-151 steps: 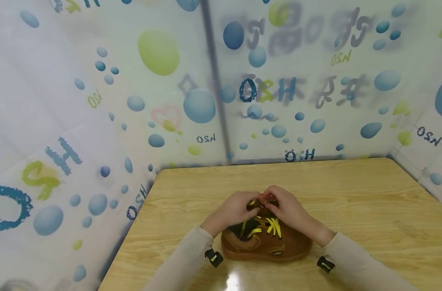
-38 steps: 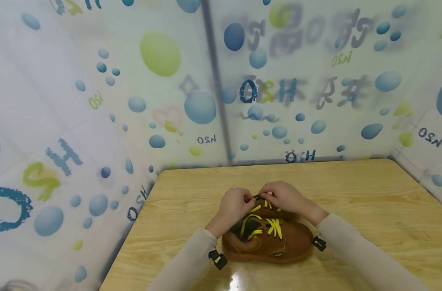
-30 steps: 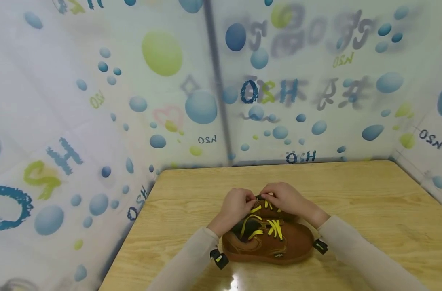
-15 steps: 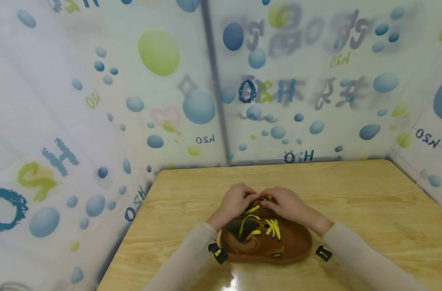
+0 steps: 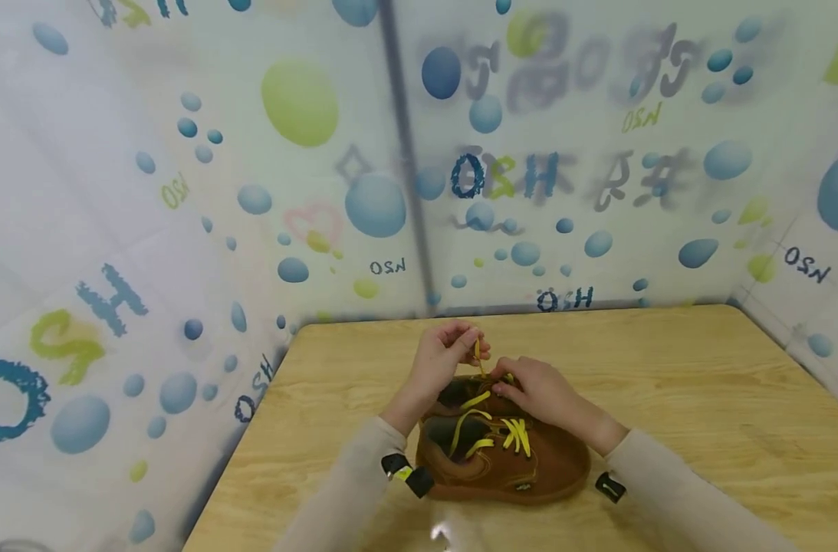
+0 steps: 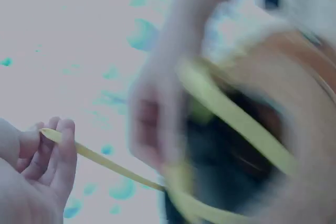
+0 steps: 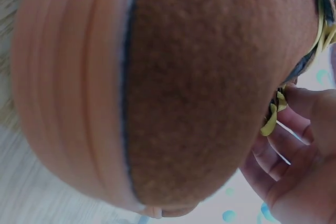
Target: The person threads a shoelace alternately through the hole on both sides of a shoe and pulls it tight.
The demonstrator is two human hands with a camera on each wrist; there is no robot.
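Two brown shoes with yellow laces stand side by side on the table. The far shoe (image 5: 484, 406) is partly hidden behind the near shoe (image 5: 553, 464) and my hands. My left hand (image 5: 438, 364), raised above the far shoe's opening, pinches the end of a yellow shoelace (image 6: 115, 169) between thumb and fingers. That lace runs taut down to the far shoe. My right hand (image 5: 546, 399) grips the far shoe at its lacing, thumb nearest me; in the right wrist view its fingertips meet the tongue and yellow lace there.
The wooden table (image 5: 681, 399) extends to both sides and behind the shoes. A patterned curtain (image 5: 322, 192) hangs around its back and sides. Loose lace ends (image 5: 470, 418) lie over the near shoe's opening. Black wrist cameras (image 5: 408, 475) sit on both sleeves.
My left hand has risen from the far shoe's top, drawing a yellow lace upward. Before, both hands worked together at its eyelets. My right hand stays at the lacing; the near shoe has hardly moved.
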